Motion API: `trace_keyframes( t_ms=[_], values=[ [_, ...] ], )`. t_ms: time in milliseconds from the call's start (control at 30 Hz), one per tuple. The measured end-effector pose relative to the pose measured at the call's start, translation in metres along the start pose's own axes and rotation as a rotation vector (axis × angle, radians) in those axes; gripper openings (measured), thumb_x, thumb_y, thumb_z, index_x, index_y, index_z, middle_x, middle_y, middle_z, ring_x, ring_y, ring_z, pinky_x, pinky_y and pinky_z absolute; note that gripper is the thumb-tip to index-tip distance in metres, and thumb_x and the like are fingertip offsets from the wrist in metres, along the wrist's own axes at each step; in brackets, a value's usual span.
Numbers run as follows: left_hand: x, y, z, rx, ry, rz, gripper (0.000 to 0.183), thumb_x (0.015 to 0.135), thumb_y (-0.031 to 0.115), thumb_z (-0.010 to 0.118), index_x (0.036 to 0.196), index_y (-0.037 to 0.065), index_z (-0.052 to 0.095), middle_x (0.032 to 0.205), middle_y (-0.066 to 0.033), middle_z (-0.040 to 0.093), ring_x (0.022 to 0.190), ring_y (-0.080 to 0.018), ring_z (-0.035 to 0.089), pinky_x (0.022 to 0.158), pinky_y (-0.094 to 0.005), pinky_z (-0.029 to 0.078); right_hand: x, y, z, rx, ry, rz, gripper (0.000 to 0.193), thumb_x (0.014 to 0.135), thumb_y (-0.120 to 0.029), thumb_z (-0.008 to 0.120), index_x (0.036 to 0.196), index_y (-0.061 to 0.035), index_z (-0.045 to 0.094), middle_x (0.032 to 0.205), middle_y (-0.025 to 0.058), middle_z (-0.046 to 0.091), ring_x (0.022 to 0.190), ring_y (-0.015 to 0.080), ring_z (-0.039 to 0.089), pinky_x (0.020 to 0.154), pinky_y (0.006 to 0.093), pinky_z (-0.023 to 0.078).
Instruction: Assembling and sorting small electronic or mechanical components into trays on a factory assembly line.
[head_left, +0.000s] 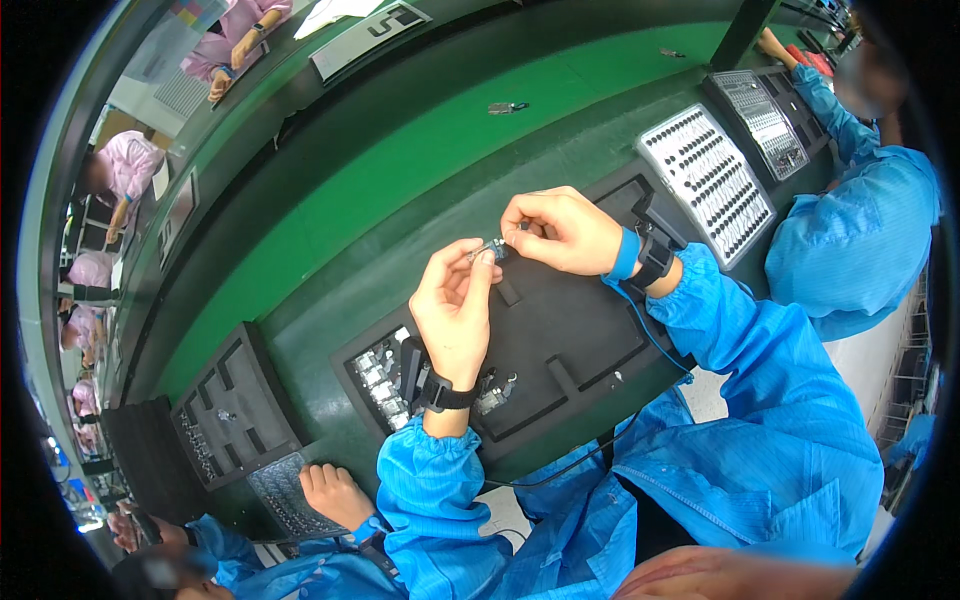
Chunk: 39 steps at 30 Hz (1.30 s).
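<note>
My left hand point(455, 310) pinches a small metal and clear part point(487, 251) between thumb and fingertips, above the black foam tray point(530, 350). My right hand point(565, 232) is closed in a pinch at the part's right end. Whatever its fingertips hold there is too small to make out. Several similar silvery parts point(380, 385) lie in the tray's left compartment, partly behind my left wrist. A few loose metal pieces point(493, 397) rest in the tray just right of that wrist.
A white tray with rows of small black-headed parts point(705, 185) stands to the right. Metal pieces point(508, 107) lie on the green belt beyond. A blue wrist-strap cord point(650, 335) runs from my right wrist. Co-workers in blue sit on both sides, near another foam tray point(262, 400).
</note>
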<state>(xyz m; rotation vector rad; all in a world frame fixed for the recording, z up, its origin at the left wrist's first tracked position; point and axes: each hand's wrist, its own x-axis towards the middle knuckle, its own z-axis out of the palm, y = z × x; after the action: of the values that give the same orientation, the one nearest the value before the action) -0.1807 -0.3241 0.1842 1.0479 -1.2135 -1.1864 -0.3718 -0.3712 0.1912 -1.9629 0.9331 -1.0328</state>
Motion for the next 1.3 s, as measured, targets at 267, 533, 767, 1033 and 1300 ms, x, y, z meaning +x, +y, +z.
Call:
trace_keyframes(
  t_ms=[267,533,767,1033,1300],
  values=[
    [-0.001,-0.003,0.001,-0.009,-0.005,-0.002,0.021,0.095,-0.001,0.065,0.115,-0.004,0.062,0.099,-0.0104,0.07,0.084,-0.0143,0.067,0.078,-0.0266,0.055,-0.001,0.003,0.0,-0.005,-0.005,0.004,0.011,0.088,-0.009,0.064,0.093,-0.0006,0.064,0.08,0.0081,0.068,0.068,0.0161,0.065,0.06,0.0286,0.05],
    [0.004,-0.003,-0.004,-0.02,0.019,0.021,0.02,0.095,-0.001,0.066,0.114,-0.003,0.062,0.096,-0.0096,0.069,0.083,-0.0143,0.067,0.077,-0.0261,0.054,0.006,0.003,0.004,0.021,-0.008,0.007,0.011,0.089,-0.009,0.065,0.095,0.0008,0.064,0.083,0.0094,0.07,0.072,0.0166,0.069,0.063,0.0281,0.052],
    [0.002,0.002,0.014,0.093,0.034,0.036,0.016,0.097,0.001,0.062,0.113,-0.004,0.063,0.096,-0.009,0.07,0.083,-0.0139,0.066,0.076,-0.0258,0.053,-0.003,0.007,-0.008,-0.083,0.008,-0.044,0.017,0.089,-0.02,0.066,0.093,-0.0044,0.068,0.081,0.0118,0.069,0.073,0.025,0.07,0.064,0.0371,0.055],
    [-0.011,0.01,0.002,0.227,0.037,0.139,0.014,0.098,0.001,0.061,0.11,-0.005,0.059,0.089,-0.0092,0.067,0.077,-0.0128,0.065,0.071,-0.0247,0.053,-0.007,-0.013,0.007,-0.058,-0.014,0.027,0.015,0.09,-0.02,0.062,0.086,-0.0051,0.063,0.082,0.0083,0.069,0.074,0.0277,0.068,0.063,0.0397,0.052],
    [-0.005,0.013,0.0,0.173,0.051,0.129,0.015,0.097,0.001,0.06,0.11,-0.007,0.059,0.09,-0.0113,0.068,0.078,-0.0139,0.065,0.073,-0.0243,0.053,0.0,-0.012,0.003,-0.053,0.038,-0.045,0.018,0.094,-0.021,0.062,0.091,-0.0036,0.065,0.084,0.0083,0.068,0.073,0.0255,0.066,0.063,0.0384,0.051]
  ],
)
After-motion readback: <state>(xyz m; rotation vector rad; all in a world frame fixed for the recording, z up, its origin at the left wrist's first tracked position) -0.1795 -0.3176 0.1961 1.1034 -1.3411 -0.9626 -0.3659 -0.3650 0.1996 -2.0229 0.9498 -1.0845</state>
